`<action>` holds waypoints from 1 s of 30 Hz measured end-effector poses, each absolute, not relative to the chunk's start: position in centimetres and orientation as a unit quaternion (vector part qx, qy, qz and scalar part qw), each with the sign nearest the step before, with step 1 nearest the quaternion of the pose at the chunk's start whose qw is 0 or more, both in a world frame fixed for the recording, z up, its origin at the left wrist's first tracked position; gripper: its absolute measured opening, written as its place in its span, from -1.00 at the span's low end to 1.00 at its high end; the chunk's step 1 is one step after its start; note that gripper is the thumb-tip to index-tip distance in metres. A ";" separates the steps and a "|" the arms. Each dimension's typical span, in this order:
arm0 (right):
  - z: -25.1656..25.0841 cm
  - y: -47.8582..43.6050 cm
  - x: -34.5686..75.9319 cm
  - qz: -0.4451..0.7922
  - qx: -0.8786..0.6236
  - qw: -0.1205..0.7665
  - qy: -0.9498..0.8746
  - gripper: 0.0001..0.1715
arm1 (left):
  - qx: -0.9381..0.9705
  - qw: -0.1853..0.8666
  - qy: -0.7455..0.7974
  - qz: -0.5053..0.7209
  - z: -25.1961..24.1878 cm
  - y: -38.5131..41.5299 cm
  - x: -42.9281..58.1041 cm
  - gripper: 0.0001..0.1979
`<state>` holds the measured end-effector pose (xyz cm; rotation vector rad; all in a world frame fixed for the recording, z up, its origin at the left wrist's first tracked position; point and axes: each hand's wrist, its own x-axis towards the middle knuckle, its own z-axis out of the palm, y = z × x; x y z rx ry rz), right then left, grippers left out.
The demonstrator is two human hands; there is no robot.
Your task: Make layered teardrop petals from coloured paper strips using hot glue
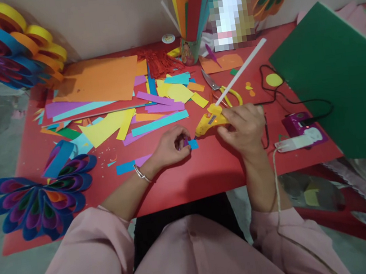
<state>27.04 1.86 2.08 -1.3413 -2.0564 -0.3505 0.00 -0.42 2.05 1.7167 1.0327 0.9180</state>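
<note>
The left hand [170, 148] partly hides the purple paper [185, 143] it holds.

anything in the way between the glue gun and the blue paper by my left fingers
Nothing visible: the glue gun in the right hand has its tip right next to that blue paper.

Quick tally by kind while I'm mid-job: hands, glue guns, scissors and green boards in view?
Hands: 2, left hand and right hand
Glue gun: 1
Scissors: 1
Green board: 1
Total: 5
</note>
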 end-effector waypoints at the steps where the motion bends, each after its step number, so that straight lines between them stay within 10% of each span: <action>1: 2.1 1.9 27.1 -0.128 -0.516 0.322 -0.784 -0.67 | 0.695 0.451 0.420 0.371 2.1 -0.4 0.0 -0.78; 30: 2.7 1.6 27.4 -0.132 -0.456 0.359 -0.803 -0.78 | 0.695 0.449 0.426 0.367 1.7 -0.4 -0.1 -0.77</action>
